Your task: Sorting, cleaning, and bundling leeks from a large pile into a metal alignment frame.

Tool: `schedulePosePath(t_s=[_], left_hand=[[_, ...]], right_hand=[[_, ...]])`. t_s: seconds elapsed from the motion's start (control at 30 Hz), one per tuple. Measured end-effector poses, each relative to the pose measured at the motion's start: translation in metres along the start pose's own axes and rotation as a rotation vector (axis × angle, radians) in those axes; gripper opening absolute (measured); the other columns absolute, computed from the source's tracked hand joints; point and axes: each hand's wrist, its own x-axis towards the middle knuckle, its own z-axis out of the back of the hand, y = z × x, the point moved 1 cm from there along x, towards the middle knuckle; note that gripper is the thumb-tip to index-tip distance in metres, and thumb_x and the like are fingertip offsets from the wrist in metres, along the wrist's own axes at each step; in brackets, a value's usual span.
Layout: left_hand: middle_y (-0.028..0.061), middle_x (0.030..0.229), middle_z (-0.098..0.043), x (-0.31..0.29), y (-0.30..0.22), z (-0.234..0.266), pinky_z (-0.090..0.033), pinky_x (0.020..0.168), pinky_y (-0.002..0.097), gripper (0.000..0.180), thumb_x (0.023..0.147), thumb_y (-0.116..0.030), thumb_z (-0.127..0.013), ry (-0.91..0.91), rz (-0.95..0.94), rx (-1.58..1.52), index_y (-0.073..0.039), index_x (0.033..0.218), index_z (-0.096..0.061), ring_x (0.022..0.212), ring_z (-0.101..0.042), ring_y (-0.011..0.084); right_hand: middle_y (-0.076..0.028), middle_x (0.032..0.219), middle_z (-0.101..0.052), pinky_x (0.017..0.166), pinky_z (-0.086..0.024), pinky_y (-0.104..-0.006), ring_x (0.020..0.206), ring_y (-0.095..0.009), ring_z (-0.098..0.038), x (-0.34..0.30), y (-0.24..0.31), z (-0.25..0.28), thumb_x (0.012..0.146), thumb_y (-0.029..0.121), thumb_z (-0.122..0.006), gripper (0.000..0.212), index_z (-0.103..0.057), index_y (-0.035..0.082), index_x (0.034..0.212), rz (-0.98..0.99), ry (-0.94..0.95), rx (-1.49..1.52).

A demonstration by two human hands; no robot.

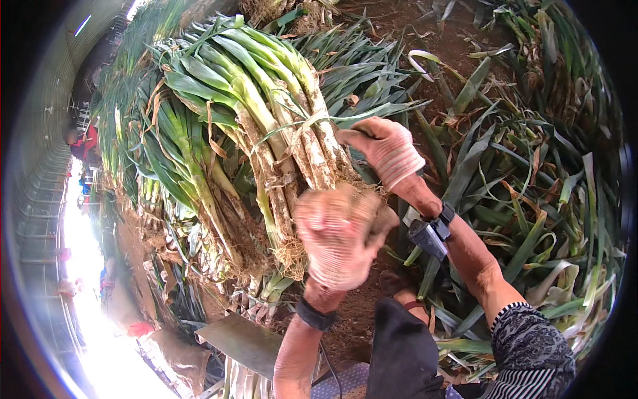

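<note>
We are viewing a bundle of leeks (269, 123) near the centre, its green leaves pointing toward the upper left and its soil-stained stalks ending in pale roots (290, 256). A thin leaf strand (311, 122) is crossing the stalks. The left hand (342, 233), gloved and motion-blurred, is partly covering the root end; the blur is preventing us from telling whether it is gripping anything. The right hand (392, 151), likewise gloved, is hovering just beside the stalks with fingers bent, and we are not managing to tell whether they are clamping on the strand. Left of the bundle, we are seeing other leeks (189, 166); below, a metal sheet (242, 344) is showing; at right, loose leaves (525, 193) are lying heaped.
</note>
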Motion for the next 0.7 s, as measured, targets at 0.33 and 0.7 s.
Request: schedulePosePath(t_s=[0.33,0.7], left_hand=[[0.0135,0.109,-0.054,0.003,0.059,-0.047,-0.038,0.090,0.0438,0.054,0.060,-0.019,-0.076,-0.153,0.414,0.044,-0.007,0.109,-0.056,0.102,-0.050,0.0333],[0.0159,0.113,-0.048,-0.011,0.069,-0.052,-0.036,0.090,0.0472,0.054,0.066,-0.027,-0.073,-0.122,0.352,0.065,-0.009,0.114,-0.054,0.103,-0.046,0.0342]], right_hand=[[-0.017,0.085,-0.065,0.072,-0.049,-0.0429,0.082,-0.035,-0.062,0.046,0.017,-0.050,0.079,0.032,-0.057,0.028,-0.064,0.005,0.086,-0.099,0.524,-0.662],[-0.009,0.074,-0.053,0.057,-0.047,-0.0338,0.067,-0.025,-0.058,0.034,-0.014,-0.009,0.062,0.003,-0.061,0.014,-0.051,0.004,0.071,0.518,0.748,-0.264]])
